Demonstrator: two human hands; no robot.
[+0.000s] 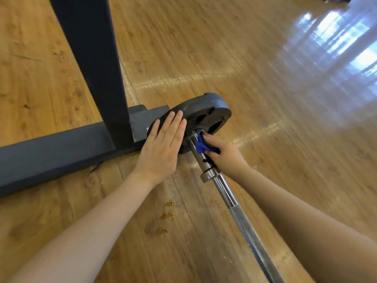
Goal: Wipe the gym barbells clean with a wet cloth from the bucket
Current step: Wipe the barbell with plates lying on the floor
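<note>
My left hand (162,144) lies flat with its fingers straight and close together, pressed on the near face of the weight plate (201,114), the fingertips reaching up toward the plate's upper rim. My right hand (224,153) is curled round a blue cloth (201,146), pinching it against the shiny sleeve of the barbell (228,198) just beside the plate's hub; part of the cloth shows between my fingers and the metal, and something dark sits under my fingers next to it, which I cannot make out. The barbell runs from the plate down toward the lower right edge of the view, with a thick collar a little way behind my right hand and a duller, rougher stretch of bar beyond that. The plate is dark grey, tilted, with cut-out openings in its face, and its lower edge rests on the floor (265,99). Its left side is touching or just beside the foot of a dark metal frame (91,64), whose upright post rises to the top of the view and whose base beam runs along the floor toward the left edge. The floor is glossy wood planking; a few small wet-looking spots (168,211) lie on it between my forearms, and bright window reflections spread across its upper right corner.
</note>
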